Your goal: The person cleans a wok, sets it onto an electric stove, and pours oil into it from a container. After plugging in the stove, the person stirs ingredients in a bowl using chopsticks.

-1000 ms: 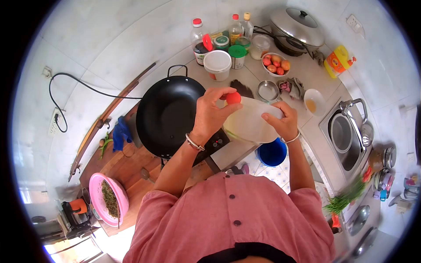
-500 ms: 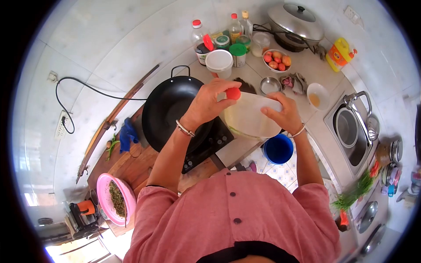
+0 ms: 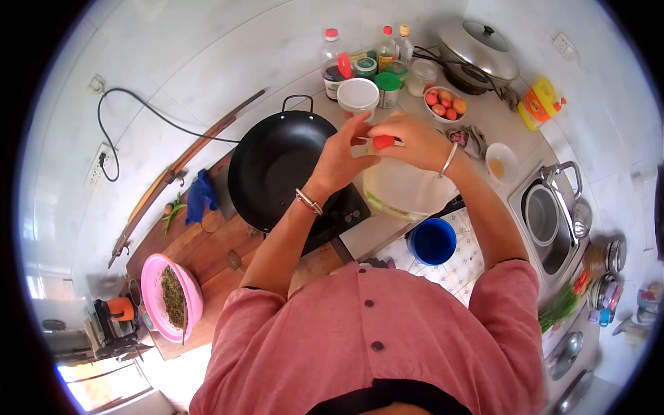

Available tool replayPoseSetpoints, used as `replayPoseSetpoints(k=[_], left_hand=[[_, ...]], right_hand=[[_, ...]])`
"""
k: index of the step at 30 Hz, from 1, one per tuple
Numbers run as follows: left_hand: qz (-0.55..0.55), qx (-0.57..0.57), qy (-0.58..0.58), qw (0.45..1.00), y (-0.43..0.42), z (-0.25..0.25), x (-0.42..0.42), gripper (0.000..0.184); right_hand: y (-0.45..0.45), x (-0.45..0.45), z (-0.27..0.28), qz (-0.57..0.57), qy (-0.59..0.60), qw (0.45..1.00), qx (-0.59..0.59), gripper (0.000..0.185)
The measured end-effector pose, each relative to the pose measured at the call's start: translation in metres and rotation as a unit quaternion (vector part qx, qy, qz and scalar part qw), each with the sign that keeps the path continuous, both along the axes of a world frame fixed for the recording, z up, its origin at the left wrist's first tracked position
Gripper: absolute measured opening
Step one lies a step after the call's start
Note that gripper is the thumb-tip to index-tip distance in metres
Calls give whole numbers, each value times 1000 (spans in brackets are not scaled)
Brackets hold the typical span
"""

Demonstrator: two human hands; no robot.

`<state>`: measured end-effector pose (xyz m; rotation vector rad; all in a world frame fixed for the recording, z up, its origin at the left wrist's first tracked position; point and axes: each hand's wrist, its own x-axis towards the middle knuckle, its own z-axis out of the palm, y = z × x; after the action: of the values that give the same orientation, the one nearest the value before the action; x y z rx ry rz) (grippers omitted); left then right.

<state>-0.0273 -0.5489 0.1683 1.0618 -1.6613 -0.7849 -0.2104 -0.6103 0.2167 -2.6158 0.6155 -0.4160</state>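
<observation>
A large translucent plastic jug [image 3: 409,188] with a yellowish-green lower edge is held up in front of my chest, over the counter edge. My left hand [image 3: 344,153] is closed around its top, near the neck; the exact grip is partly hidden. The fingers of my right hand [image 3: 415,140] are bent over the jug's red cap [image 3: 382,142] and pinch it. Whether the cap is still seated on the neck is hidden by my fingers. Left of the jug, a black wok [image 3: 277,166] sits on the stove [image 3: 346,220].
A blue bucket [image 3: 432,242] stands on the floor below the jug. Behind are a white tub [image 3: 357,93], several bottles and jars, and a bowl of reddish fruit [image 3: 445,104]. The sink [image 3: 553,257] lies right; a pink basin [image 3: 153,304] with chopped greens stands left.
My right hand has moved from the jug's right side to the red cap. My left hand has shifted slightly off the cap, still at the jug's top. The camera view has shifted a little.
</observation>
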Motion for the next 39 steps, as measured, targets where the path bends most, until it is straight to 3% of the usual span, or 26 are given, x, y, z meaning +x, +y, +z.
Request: replayPoseSetpoints(k=[2, 5, 9, 15, 17, 20, 21, 22, 24, 26, 27, 29, 30, 32, 33, 36, 38, 39], left_hand=[[9, 1, -7, 1000, 2, -2, 1, 71], [17, 38, 8, 999, 6, -3, -1, 70], [29, 47, 1, 998, 7, -1, -1, 68], [41, 37, 5, 998, 6, -3, -1, 67], [41, 36, 11, 998, 7, -3, -1, 67], [41, 62, 3, 997, 7, 1, 1, 67], [36, 61, 12, 997, 7, -2, 1, 68], [32, 61, 20, 997, 8, -4, 2, 68], [42, 54, 17, 998, 8, -4, 2, 67], [51, 52, 17, 997, 12, -3, 3, 66], [50, 58, 9, 997, 12, 2, 3, 66], [48, 63, 2, 997, 11, 4, 3, 67], [46, 57, 6, 997, 11, 3, 3, 67], [44, 46, 11, 998, 7, 0, 5, 68], [43, 35, 1, 998, 5, -2, 6, 69], [46, 25, -11, 999, 6, -7, 6, 69], [41, 16, -20, 999, 6, -2, 6, 69], [43, 37, -20, 998, 7, 1, 6, 69]], right_hand=[[-5, -3, -1, 23, -112, 993, 35, 30], [-8, -9, 0, -12, -116, 987, 114, 34], [-3, -7, 3, -22, -79, 989, 121, 35], [7, 5, 10, -46, -59, 995, 62, 37], [20, 19, 27, -170, 119, 978, -18, 46], [19, 26, 20, -198, 143, 963, -116, 46], [14, 23, 14, -195, 145, 963, -119, 46], [10, 18, 7, -131, -11, 982, -135, 45], [0, 9, 6, -55, -163, 975, -144, 44], [-2, 3, 13, 64, -54, 994, 67, 46], [2, 6, 18, 63, -54, 994, 67, 46], [12, 14, 26, -134, 81, 986, 61, 40], [15, 14, 23, -135, 81, 986, 61, 40], [15, 16, 17, -149, 49, 984, -84, 32], [14, 17, 20, -147, 50, 984, -86, 32], [11, 13, 22, 2, -151, 985, -87, 30], [2, 7, 19, 14, -5, 999, 30, 41], [5, 9, 21, 11, -4, 1000, 29, 41]])
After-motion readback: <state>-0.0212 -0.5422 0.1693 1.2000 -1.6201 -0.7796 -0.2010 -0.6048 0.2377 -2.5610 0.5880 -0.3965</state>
